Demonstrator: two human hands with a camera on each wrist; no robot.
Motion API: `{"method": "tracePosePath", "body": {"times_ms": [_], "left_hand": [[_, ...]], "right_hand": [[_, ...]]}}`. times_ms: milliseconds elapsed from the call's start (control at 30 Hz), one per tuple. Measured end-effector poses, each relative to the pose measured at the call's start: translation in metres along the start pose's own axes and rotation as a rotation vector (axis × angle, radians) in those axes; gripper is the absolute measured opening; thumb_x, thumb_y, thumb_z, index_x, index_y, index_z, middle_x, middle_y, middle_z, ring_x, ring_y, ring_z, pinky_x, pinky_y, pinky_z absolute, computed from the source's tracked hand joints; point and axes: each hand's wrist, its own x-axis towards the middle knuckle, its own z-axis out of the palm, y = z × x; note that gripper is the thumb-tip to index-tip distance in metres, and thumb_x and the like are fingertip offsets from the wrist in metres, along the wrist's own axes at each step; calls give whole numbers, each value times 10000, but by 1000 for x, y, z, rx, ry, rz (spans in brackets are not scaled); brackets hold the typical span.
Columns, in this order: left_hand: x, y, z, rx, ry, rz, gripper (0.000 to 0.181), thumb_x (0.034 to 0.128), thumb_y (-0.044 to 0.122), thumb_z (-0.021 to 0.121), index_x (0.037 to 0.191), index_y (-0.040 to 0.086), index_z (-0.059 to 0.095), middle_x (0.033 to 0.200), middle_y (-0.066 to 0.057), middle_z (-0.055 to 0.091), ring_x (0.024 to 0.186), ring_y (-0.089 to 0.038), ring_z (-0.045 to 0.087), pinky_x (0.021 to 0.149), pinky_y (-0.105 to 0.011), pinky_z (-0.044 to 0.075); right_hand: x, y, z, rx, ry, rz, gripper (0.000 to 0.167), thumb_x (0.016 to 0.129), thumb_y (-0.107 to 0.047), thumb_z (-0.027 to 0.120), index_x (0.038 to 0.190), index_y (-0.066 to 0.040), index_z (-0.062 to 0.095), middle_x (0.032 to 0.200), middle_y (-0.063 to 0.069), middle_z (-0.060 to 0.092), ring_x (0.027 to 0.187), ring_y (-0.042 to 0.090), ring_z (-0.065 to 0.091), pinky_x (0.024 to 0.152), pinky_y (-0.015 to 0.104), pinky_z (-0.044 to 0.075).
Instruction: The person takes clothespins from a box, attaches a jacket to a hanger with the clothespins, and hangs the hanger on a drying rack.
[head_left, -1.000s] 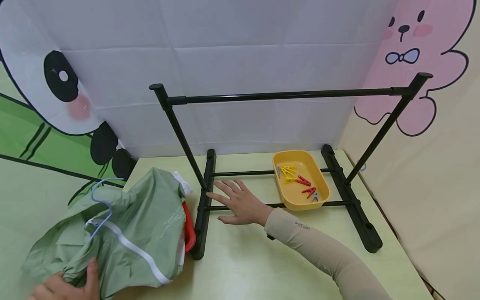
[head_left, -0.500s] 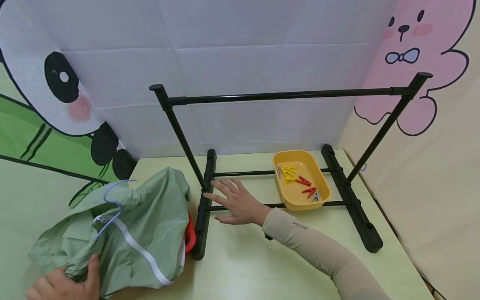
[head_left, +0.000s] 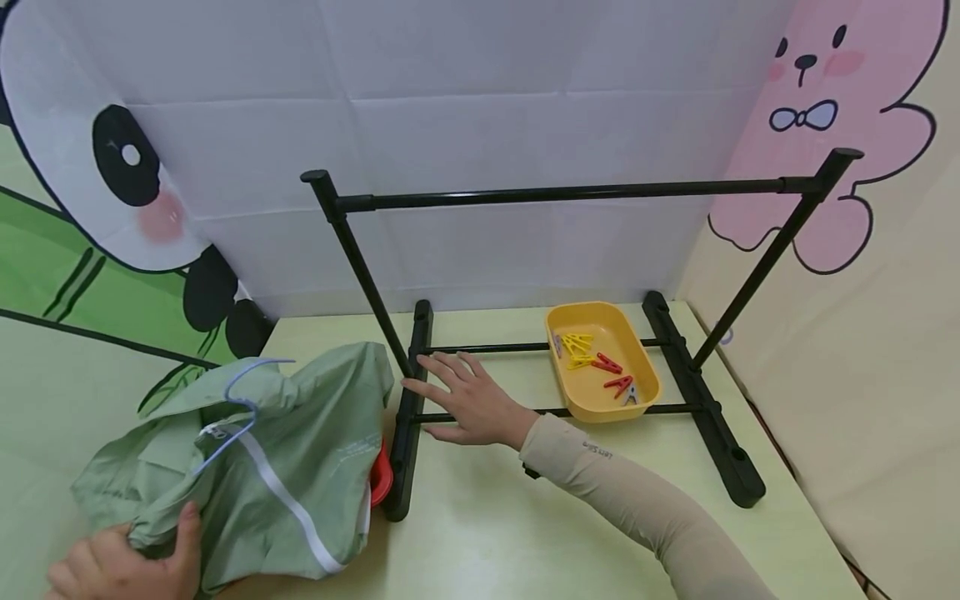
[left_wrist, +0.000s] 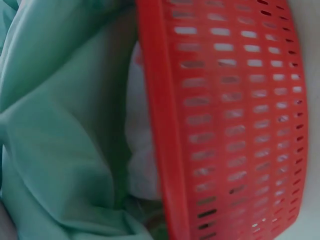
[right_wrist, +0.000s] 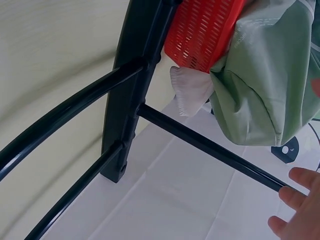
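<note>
A light green jacket (head_left: 322, 450) with a white zip band fills the left side of the head view. My left hand (head_left: 123, 567) grips its lower edge, with the thumb on top of the cloth. A blue hanger (head_left: 223, 450) sticks out at the jacket's neck, and the rest of it is hidden. My right hand (head_left: 480, 404) reaches toward the jacket with spread fingers, beside the left post of the black rack (head_left: 570, 194), holding nothing. In the left wrist view a red basket (left_wrist: 225, 125) stands beside the green cloth, and the left hand is barely seen there.
A yellow tray (head_left: 600, 402) with several yellow, red and grey clips sits across the rack's lower bars. A white cloth (right_wrist: 191, 90) shows at the red basket's end in the right wrist view. Printed wall sheets stand behind and at both sides.
The jacket and hanger have shifted to the right, closer to the rack's left post. My right hand has edged slightly left, fingers still spread. My left hand keeps its grip.
</note>
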Motion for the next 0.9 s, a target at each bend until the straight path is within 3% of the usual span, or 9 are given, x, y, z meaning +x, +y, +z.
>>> {"method": "tracePosePath", "body": {"times_ms": [367, 533, 767, 900], "left_hand": [[8, -6, 7, 11, 4, 44, 915, 819, 809, 412, 862, -105, 455, 826, -336, 397, 873, -608, 336, 795, -687, 215], [13, 16, -2, -13, 0, 54, 922, 825, 803, 409, 862, -117, 449, 820, -344, 386, 886, -616, 328, 788, -689, 199], [18, 36, 3, -118, 132, 82, 934, 805, 827, 408, 781, -106, 432, 750, -327, 354, 843, -619, 331, 771, -685, 198], [19, 39, 9, -148, 165, 65, 936, 803, 831, 415, 776, -105, 418, 738, -314, 340, 845, -605, 340, 837, -524, 233]], "right_hand": [[10, -2, -7, -23, 74, -5, 625, 965, -472, 579, 1502, -192, 424, 1526, 136, 394, 1394, 307, 372, 1098, 505, 312], [12, -7, -9, -28, 97, -2, 622, 968, -464, 581, 1502, -188, 424, 1520, 136, 403, 1397, 294, 361, 1094, 505, 317], [11, -6, -7, -67, 91, 2, 616, 979, -463, 564, 1506, -182, 417, 1535, 132, 385, 1397, 287, 364, 1110, 482, 298], [9, -6, -6, -52, 90, 13, 612, 981, -439, 575, 1505, -168, 412, 1538, 133, 378, 1384, 293, 378, 1103, 486, 305]]}}
